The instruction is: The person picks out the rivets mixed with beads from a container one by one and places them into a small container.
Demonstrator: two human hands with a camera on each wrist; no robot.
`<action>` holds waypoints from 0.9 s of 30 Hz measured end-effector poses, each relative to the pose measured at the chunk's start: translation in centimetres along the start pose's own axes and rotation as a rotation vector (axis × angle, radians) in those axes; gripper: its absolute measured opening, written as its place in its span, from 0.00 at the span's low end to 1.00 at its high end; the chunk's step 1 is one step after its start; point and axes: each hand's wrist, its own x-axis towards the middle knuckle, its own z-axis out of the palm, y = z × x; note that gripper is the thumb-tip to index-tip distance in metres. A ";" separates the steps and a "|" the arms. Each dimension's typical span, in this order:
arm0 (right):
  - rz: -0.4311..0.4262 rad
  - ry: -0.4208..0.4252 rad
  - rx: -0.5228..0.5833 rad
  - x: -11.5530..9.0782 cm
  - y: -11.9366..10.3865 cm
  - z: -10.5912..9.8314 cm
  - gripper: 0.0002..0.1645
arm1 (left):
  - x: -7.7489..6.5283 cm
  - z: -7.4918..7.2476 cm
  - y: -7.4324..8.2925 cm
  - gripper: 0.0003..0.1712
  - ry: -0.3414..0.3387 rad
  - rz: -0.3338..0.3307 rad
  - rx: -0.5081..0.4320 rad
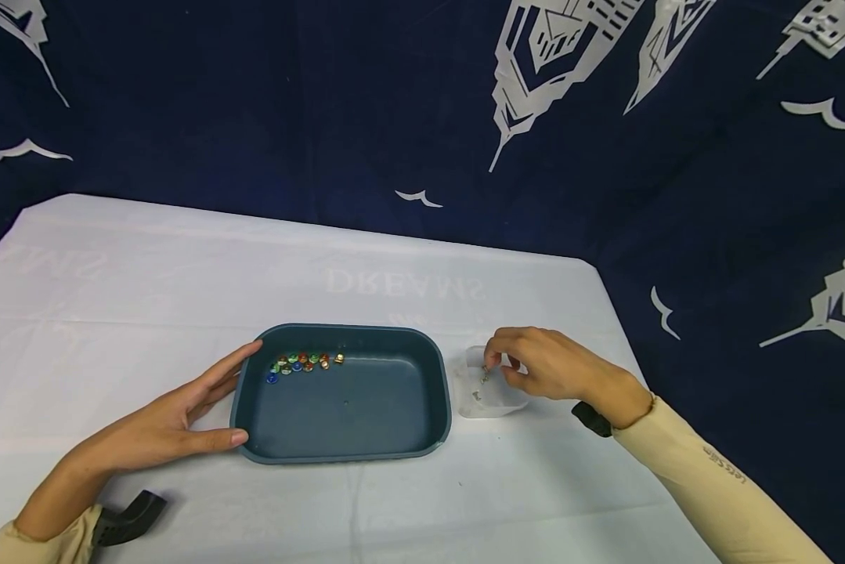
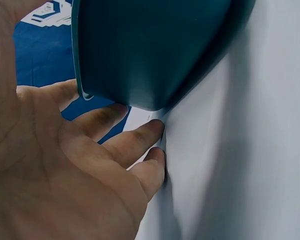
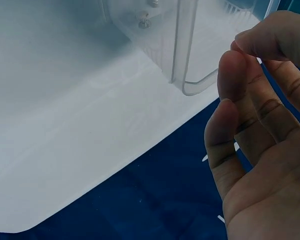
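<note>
The left hand (image 1: 157, 427), left of the frame, spreads its thumb and fingers against the left end of a blue-green rectangular plastic tray (image 1: 352, 415), lower centre. Small shiny multicoloured beads (image 1: 304, 358) cluster in its upper left. Right of centre, a clear plastic box (image 1: 496, 406) contains small metallic trinkets (image 1: 476, 395); above it, the right hand (image 1: 549, 364) brings thumb and fingertips together, contents hidden.

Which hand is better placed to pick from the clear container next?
Likely the right hand, which is over the clear container, near small pieces inside, while the left hand touches the left end of the tray.
</note>
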 end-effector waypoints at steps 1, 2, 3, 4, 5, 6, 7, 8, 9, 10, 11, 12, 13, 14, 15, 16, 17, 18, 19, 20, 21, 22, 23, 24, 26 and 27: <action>0.002 0.000 -0.003 0.0 0.0 -0.1 0.14 | 0.0 0.0 0.0 0.56 0.000 0.000 -0.001; 0.004 -0.001 -0.006 0.0 0.0 -0.1 0.14 | 0.0 0.0 0.0 0.56 -0.001 0.001 -0.004; 0.007 -0.002 -0.007 0.0 0.0 -0.1 0.13 | 0.0 0.0 0.0 0.56 -0.001 0.002 -0.003; 0.008 -0.004 -0.008 0.0 -0.1 -0.2 0.13 | 0.0 0.0 0.0 0.56 -0.002 0.001 -0.003; 0.008 -0.005 -0.008 0.0 -0.1 -0.2 0.13 | 0.0 0.0 0.0 0.56 -0.002 0.002 -0.003; 0.007 -0.005 -0.008 0.0 -0.1 -0.2 0.13 | 0.0 0.0 -0.1 0.56 -0.002 0.003 -0.002; 0.004 -0.005 -0.008 0.1 -0.1 -0.2 0.13 | 0.0 0.0 -0.1 0.56 -0.002 0.004 0.000; 0.002 -0.004 -0.006 0.1 -0.1 -0.3 0.13 | 0.0 0.0 -0.1 0.56 -0.001 0.005 0.002; 0.001 -0.004 -0.005 0.1 -0.2 -0.3 0.13 | 0.0 0.0 -0.1 0.56 -0.002 0.005 0.004; 0.000 -0.003 -0.004 0.1 -0.2 -0.3 0.13 | 0.0 0.0 -0.1 0.56 -0.001 0.006 0.006; -0.002 -0.002 -0.004 0.1 -0.2 -0.3 0.13 | 0.0 0.0 -0.1 0.56 0.000 0.005 0.008; -0.002 -0.001 -0.003 0.1 -0.2 -0.3 0.13 | 0.0 0.1 0.0 0.56 0.001 0.003 0.009; -0.002 0.000 -0.002 0.1 -0.2 -0.3 0.13 | 0.0 0.1 0.0 0.56 0.002 0.000 0.010; -0.001 0.000 -0.001 0.1 -0.2 -0.3 0.13 | 0.0 0.1 0.0 0.56 0.003 -0.002 0.010; -0.001 0.001 -0.002 0.2 -0.2 -0.3 0.13 | 0.0 0.1 0.1 0.56 0.003 -0.004 0.009; -0.001 0.001 -0.001 0.2 -0.2 -0.3 0.13 | 0.0 0.1 0.1 0.56 0.003 -0.005 0.009; 0.000 0.002 -0.001 0.2 -0.2 -0.3 0.13 | -0.1 0.1 0.1 0.56 0.003 -0.006 0.008; 0.001 0.003 -0.001 0.2 -0.2 -0.3 0.13 | -0.1 0.1 0.1 0.56 0.004 -0.006 0.009; 0.001 0.003 0.001 0.3 -0.3 -0.3 0.13 | -0.1 0.1 0.1 0.56 0.004 -0.006 0.011; 0.001 0.005 0.002 0.3 -0.3 -0.3 0.13 | 0.0 0.1 0.1 0.56 0.004 -0.005 0.011; 0.000 0.005 0.001 0.3 -0.4 -0.3 0.13 | 0.0 0.1 0.1 0.56 0.004 -0.005 0.011; -0.001 0.007 0.001 0.4 -0.4 -0.3 0.13 | 0.0 0.1 0.1 0.56 0.005 -0.004 0.012; -0.005 0.008 0.000 0.4 -0.4 -0.3 0.13 | 0.0 0.1 0.1 0.56 0.005 -0.004 0.012; -0.009 0.010 -0.001 0.5 -0.4 -0.3 0.13 | 0.0 0.1 0.1 0.56 0.006 -0.003 0.012; -0.021 0.013 -0.003 0.6 -0.5 -0.3 0.13 | 0.0 0.1 0.1 0.56 0.005 -0.001 0.011; -0.027 0.014 -0.006 0.7 -0.5 -0.3 0.13 | 0.0 0.1 0.1 0.56 0.005 -0.002 0.011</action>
